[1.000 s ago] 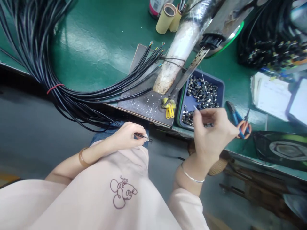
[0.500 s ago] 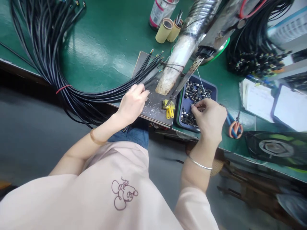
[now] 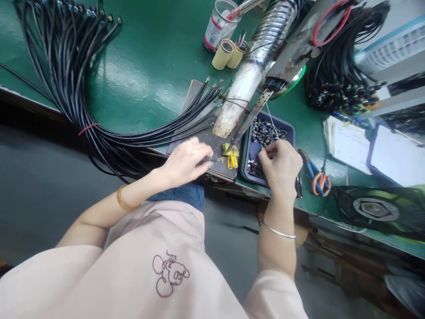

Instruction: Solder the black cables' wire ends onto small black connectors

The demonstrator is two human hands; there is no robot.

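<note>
My left hand (image 3: 187,160) is over the front edge of a dark board (image 3: 222,170), fingers pinched around a black cable whose end shows only as a dark, blurred bit at the fingertips. My right hand (image 3: 282,164) pinches a thin silvery solder wire (image 3: 272,119) above a blue tray (image 3: 245,170) of small black connectors (image 3: 265,130). Between the hands, a mounted soldering iron (image 3: 252,114) points down at a yellow sponge-like piece with a yellow clip (image 3: 232,160). Behind my left hand, a bundle of black cables (image 3: 142,138) lies with stripped ends on the board.
A whitish duct pipe (image 3: 237,91) reaches down beside the iron. Behind it stand a plastic cup (image 3: 219,29) and two small yellow holders (image 3: 223,54). On the right lie orange-handled pliers (image 3: 320,182), papers (image 3: 348,141), a black fan-like unit (image 3: 376,208) and more black cables (image 3: 335,84).
My left hand has come off the cable bundle toward the board's front edge, a dark end now showing at its fingertips. My right hand stays over the tray with the wire. The view has shifted slightly.
</note>
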